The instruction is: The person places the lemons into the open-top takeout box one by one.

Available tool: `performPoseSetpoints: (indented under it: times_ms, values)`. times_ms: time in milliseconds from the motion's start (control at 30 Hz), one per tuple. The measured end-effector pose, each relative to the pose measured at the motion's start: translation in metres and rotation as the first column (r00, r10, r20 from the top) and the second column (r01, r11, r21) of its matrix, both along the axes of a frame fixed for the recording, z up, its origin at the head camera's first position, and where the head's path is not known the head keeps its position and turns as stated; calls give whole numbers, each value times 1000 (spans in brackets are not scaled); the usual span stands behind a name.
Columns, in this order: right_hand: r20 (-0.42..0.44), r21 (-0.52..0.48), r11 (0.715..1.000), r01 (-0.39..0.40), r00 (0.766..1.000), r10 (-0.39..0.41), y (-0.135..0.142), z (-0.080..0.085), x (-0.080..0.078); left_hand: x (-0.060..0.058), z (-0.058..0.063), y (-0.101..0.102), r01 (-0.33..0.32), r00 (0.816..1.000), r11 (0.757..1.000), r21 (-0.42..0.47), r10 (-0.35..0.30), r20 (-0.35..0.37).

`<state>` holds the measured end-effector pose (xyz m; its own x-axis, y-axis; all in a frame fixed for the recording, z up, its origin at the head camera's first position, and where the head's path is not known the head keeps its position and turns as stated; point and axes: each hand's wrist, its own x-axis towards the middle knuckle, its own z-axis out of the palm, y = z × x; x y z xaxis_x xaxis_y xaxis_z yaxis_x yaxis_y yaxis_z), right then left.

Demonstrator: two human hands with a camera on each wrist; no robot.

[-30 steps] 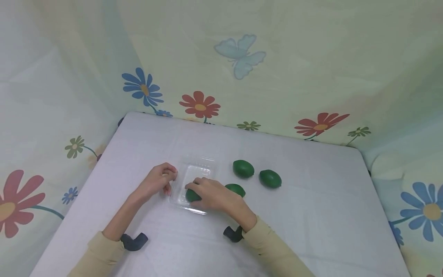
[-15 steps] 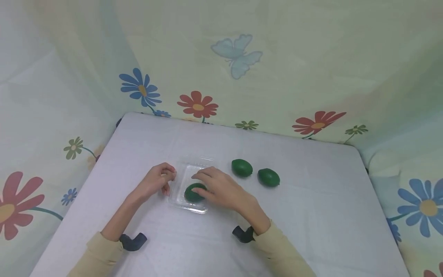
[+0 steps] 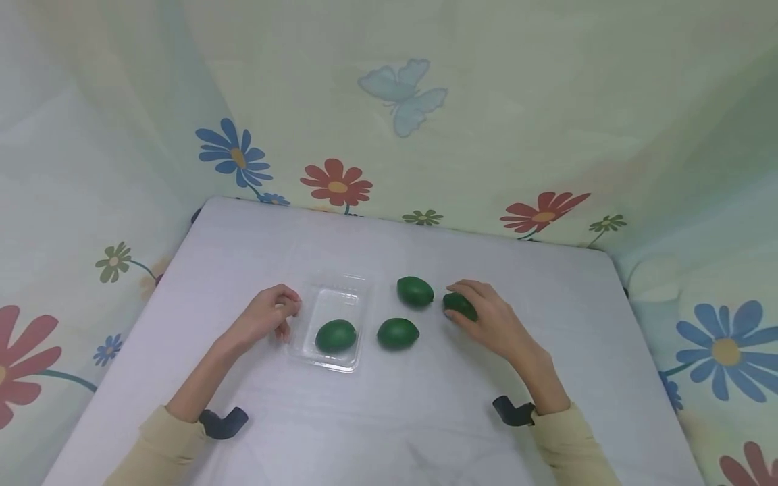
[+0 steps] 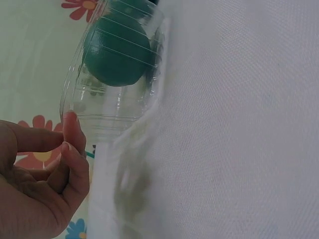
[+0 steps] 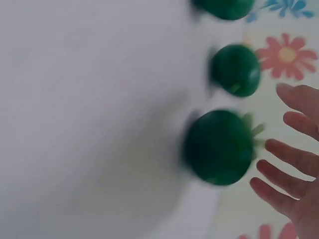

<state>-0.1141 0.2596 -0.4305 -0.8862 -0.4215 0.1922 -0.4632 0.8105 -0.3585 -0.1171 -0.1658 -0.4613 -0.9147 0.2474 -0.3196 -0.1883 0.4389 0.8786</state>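
- One green fruit (image 3: 458, 306), the rightmost of four, lies on the tabletop (image 3: 304, 233) within the reach of the right hand (image 3: 495, 320): in the head view, fingers pass its far side and the thumb its near side.
- Its long axis, as far as it shows, slants from far left to near right, which I judge to be roughly along the right forearm's line. The right of the two hands is plainly nearer; the left is well apart, beyond the container.
- The right hand, in its wrist view, has spread, mostly straight fingers, none plainly curled round the fruit. No firm hold shows; whether they touch, I cannot tell.
- The left hand (image 3: 267, 314) has bent fingers, tips at the left rim of the clear container (image 3: 342, 368). Whether they pinch that rim or merely rest against it, I cannot tell.
- The container sits upright with the boxed fruit (image 3: 336, 335) in its near half, lying nearly side to side.
- Between container and right hand lie the far fruit (image 3: 415, 292), slanted, and the near fruit (image 3: 398, 333), nearly sideways. I judge that both crowd any low path across, though a gap separates them.
- Around: a dark wrist piece on each arm, and a flowered backdrop (image 3: 486, 135) behind.
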Motion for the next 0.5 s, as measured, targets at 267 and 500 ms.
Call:
performPoseSetpoints:
  times_ms: [267, 500]
  values:
    - [237, 12, 995, 100, 966, -100, 20, -30, -10, 0, -4, -2, -1, 1000, 1000, 11, 0, 4]
    - [213, 20, 996, 90, 973, -92, 23, -45, -14, 0, -4, -2, -5, 1000, 1000, 20, 5, 3]
